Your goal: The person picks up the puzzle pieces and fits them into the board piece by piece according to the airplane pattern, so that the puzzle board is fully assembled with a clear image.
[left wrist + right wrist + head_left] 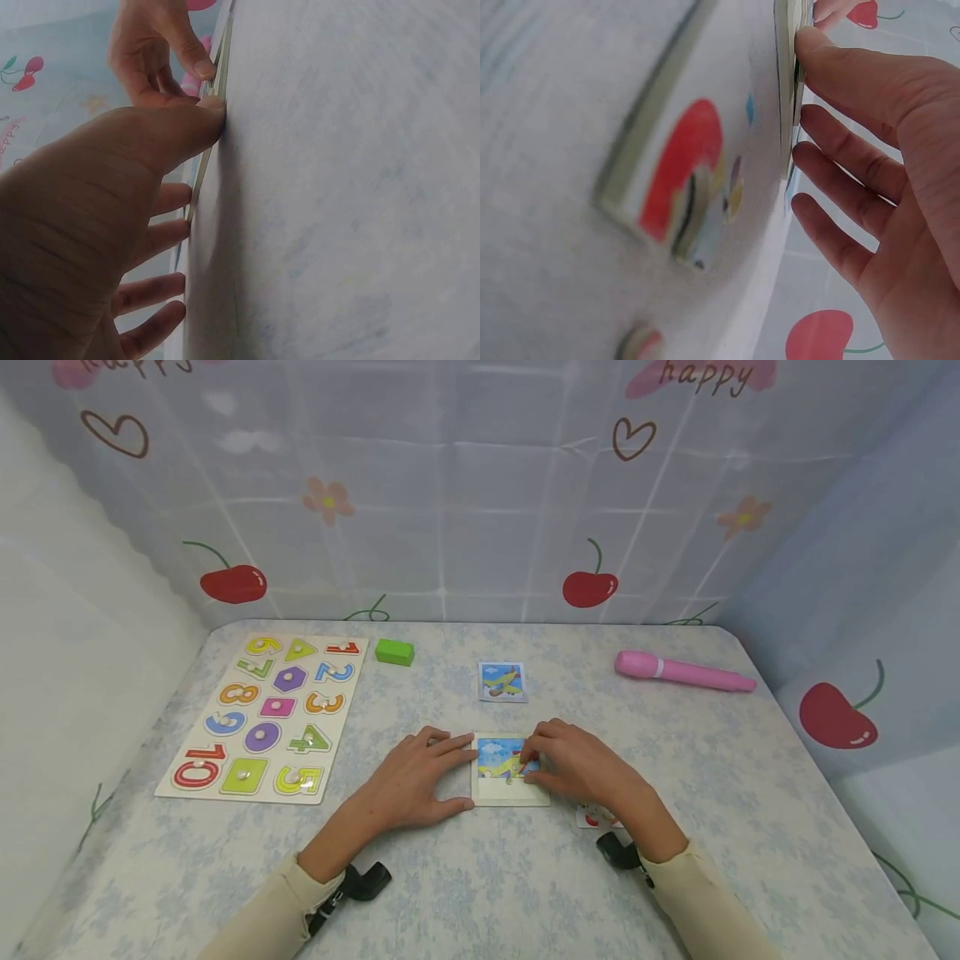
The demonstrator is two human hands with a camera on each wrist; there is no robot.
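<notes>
A small square jigsaw puzzle board (512,791) with an airplane picture lies in the middle of the table. The lower strip of its tray is bare and cream. My left hand (420,777) rests beside it, fingers spread, fingertips and thumb at its left edge. Over the right part of the picture, my right hand (573,764) bends its fingers and thumb and pinches a small puzzle piece (799,94), mostly hidden by the fingers. Beneath the right wrist lies a white piece with a red print (596,817), partly covered; the right wrist view shows red-printed pieces (686,169) up close.
Behind the board lies a small airplane picture card (503,682). To the left is a number-and-shape peg board (281,756), with a green block (394,652) near its top corner. A pink marker-shaped stick (686,672) lies at the back right. Printed curtains (450,485) stand behind the table.
</notes>
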